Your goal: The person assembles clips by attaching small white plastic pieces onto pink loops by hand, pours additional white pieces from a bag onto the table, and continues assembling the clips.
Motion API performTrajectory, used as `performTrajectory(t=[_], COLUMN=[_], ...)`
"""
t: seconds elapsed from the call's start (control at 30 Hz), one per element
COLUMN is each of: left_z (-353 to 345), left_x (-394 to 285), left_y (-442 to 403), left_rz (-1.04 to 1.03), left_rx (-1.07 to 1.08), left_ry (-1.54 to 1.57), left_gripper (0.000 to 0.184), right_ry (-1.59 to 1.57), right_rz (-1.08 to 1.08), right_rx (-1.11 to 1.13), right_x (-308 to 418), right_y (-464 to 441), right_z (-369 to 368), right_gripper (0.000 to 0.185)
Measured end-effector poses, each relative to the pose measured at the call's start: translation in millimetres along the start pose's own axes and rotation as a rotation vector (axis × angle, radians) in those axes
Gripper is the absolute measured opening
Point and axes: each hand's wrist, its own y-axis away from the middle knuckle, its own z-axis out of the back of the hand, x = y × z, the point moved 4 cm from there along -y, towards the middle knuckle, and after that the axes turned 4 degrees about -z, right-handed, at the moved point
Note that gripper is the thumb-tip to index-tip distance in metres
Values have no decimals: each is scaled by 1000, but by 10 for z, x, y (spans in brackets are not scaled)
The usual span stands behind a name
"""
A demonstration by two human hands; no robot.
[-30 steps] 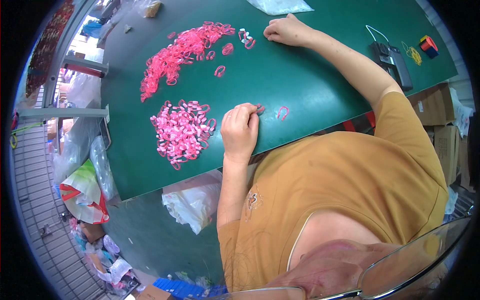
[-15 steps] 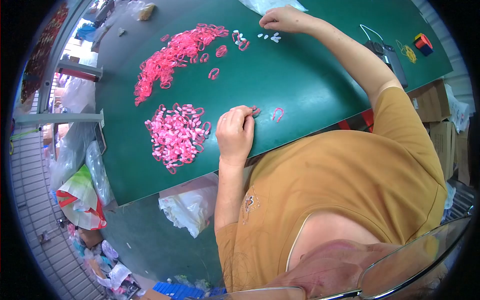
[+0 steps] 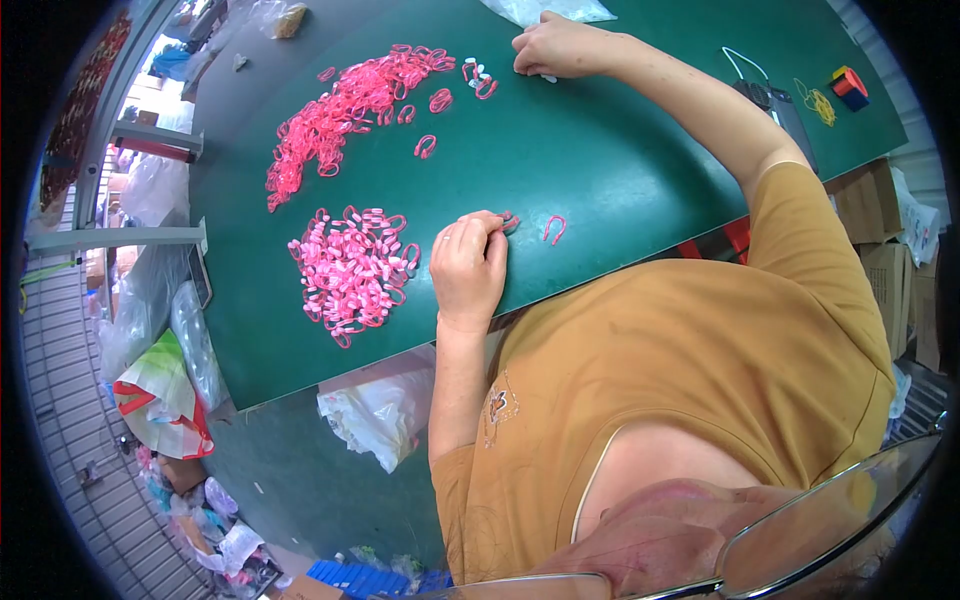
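Note:
My left hand (image 3: 468,268) rests at the table's near side, fingers pinched on a small pink loop (image 3: 510,222) that sticks out past the fingertips. Just right of it lies a single pink U-shaped loop (image 3: 555,230). My right hand (image 3: 565,46) reaches to the far side, its fingers closed and lowered over small white pieces (image 3: 549,79); what the fingertips hold is hidden. To the left of my left hand is a pile of pink loops with pale pieces on them (image 3: 355,270). A larger heap of plain pink loops (image 3: 345,110) spreads farther back.
Several stray loops (image 3: 426,147) and a small cluster with white pieces (image 3: 478,78) lie mid-table. A clear plastic bag (image 3: 550,10) is behind my right hand. At the right are a black device (image 3: 780,115), yellow bands (image 3: 820,105) and a tape roll (image 3: 849,88). The green table (image 3: 620,170) ends before my body.
My right hand has shifted slightly left and down, covering most of the white pieces that showed beside it. My left hand has stayed nearly in place with the pink loop.

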Motion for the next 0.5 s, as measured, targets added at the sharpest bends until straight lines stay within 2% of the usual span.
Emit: performTrajectory(t=[0.23,0.3,0.37,0.4,0.5], left_z=[5,10,8,11,15], left_x=[-2,11,7,-2,-4], left_y=[1,-2,12,2,-8], left_rz=[-2,-16,-20,-22,-16], left_rx=[1,-9,-12,-8,-4], left_ry=[11,4,0,-3,-1], left_gripper=[15,15,15,15,15], right_ry=[71,-193,-418,-386,-145], right_rz=[71,29,175,256,478], right_rx=[5,9,-107,-195,-149], right_x=[43,282,616,771,1232], right_y=[-69,-24,78,142,374], right_z=[0,159,282,231,169], right_gripper=[12,13,15,14,16])
